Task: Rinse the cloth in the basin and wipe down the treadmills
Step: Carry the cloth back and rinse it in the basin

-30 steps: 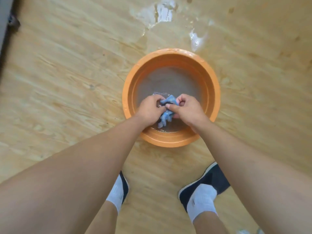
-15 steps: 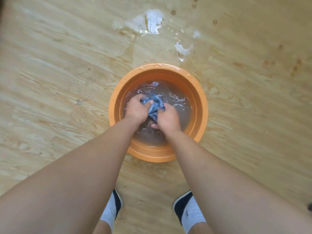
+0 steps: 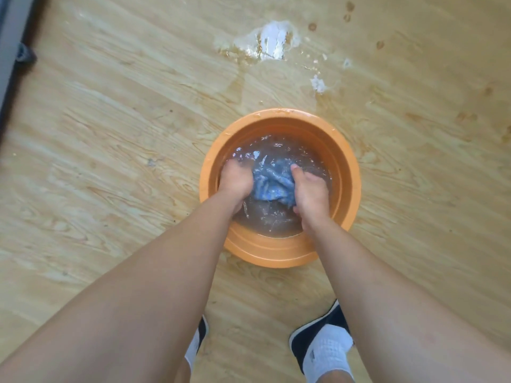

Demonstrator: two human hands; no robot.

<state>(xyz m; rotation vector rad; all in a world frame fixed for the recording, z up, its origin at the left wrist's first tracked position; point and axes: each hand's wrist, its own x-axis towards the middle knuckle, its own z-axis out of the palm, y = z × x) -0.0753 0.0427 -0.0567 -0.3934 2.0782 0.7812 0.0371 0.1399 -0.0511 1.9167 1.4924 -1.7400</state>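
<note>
An orange round basin [image 3: 349, 172] sits on the wooden floor, holding cloudy, rippling water. A blue cloth [image 3: 272, 179] lies bunched in the water between my hands. My left hand [image 3: 235, 181] grips its left side, fingers partly under the surface. On its right side my right hand [image 3: 311, 189] grips it, thumb up over the fabric. Both wrists reach down into the basin.
Puddles and splashes of water [image 3: 269, 45] lie on the floor beyond the basin, with drip marks at the right. A dark grey frame edge [image 3: 11, 51] runs along the far left. My two feet in dark shoes and white socks [image 3: 322, 352] stand near the basin.
My hands have pushed the cloth from above the water down into it and drawn apart, spreading the cloth. The water now ripples.
</note>
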